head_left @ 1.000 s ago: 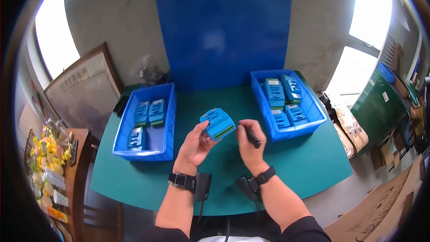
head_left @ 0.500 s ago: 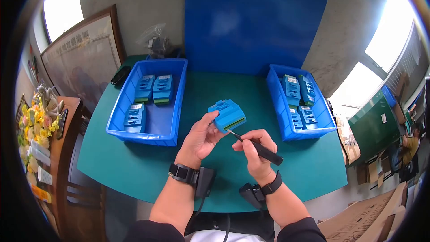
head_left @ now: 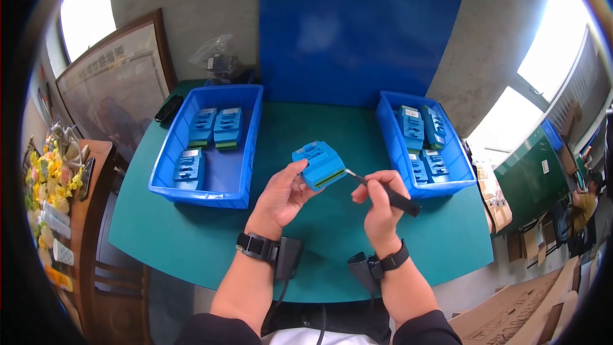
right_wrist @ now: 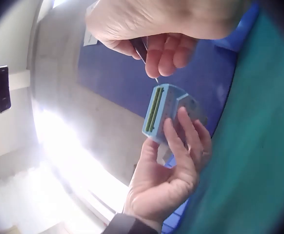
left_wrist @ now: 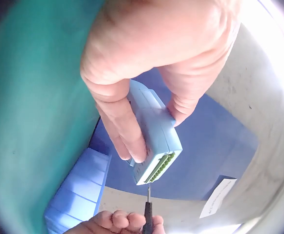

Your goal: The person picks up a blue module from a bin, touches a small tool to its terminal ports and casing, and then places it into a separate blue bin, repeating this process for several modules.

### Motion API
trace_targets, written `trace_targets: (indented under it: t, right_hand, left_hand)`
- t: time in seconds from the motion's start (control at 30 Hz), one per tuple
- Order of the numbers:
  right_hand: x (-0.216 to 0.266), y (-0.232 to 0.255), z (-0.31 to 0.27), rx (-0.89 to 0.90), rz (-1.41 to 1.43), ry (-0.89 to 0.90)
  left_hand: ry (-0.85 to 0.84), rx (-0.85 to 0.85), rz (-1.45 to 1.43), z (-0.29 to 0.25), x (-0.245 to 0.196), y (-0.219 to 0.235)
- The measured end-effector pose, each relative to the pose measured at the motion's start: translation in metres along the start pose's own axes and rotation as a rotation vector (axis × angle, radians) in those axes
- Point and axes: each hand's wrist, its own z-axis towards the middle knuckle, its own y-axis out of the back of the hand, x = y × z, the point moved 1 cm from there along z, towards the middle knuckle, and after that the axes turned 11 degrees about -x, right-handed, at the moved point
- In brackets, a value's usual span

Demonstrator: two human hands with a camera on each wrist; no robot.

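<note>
While left hand (head_left: 281, 197) fingers grip the module (head_left: 318, 165), the screwdriver (head_left: 383, 191) tip touches it.

My green table (head_left: 332, 230) carries two blue bins, the left bin (head_left: 207, 147) and the right bin (head_left: 424, 147), plus a dark object (head_left: 168, 108), perhaps a remote, at its far-left corner.

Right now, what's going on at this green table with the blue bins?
A person holds a blue plastic module with a green terminal strip up in the left hand, above the green table. The right hand grips a thin black-handled screwdriver, its metal tip at the module's end by the terminal strip. A blue bin on the left and a blue bin on the right each hold several similar modules.
</note>
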Motion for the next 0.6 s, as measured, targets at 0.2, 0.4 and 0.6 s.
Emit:
trace_targets:
  t: [0.2, 0.4, 0.6]
  right_hand:
    - [-0.008, 0.005, 0.009, -0.068, -0.045, 0.056]
    - [-0.023, -0.001, 0.009, 0.044, -0.188, 0.026]
    - [-0.02, -0.004, 0.008, -0.049, -0.139, -0.096]
  left_hand:
    - [-0.049, 0.033, 0.014, -0.004, 0.0, -0.004]
    - [-0.142, 0.112, 0.16, -0.004, 0.002, -0.004]
    - [-0.134, 0.149, 0.243, -0.006, 0.003, -0.009]
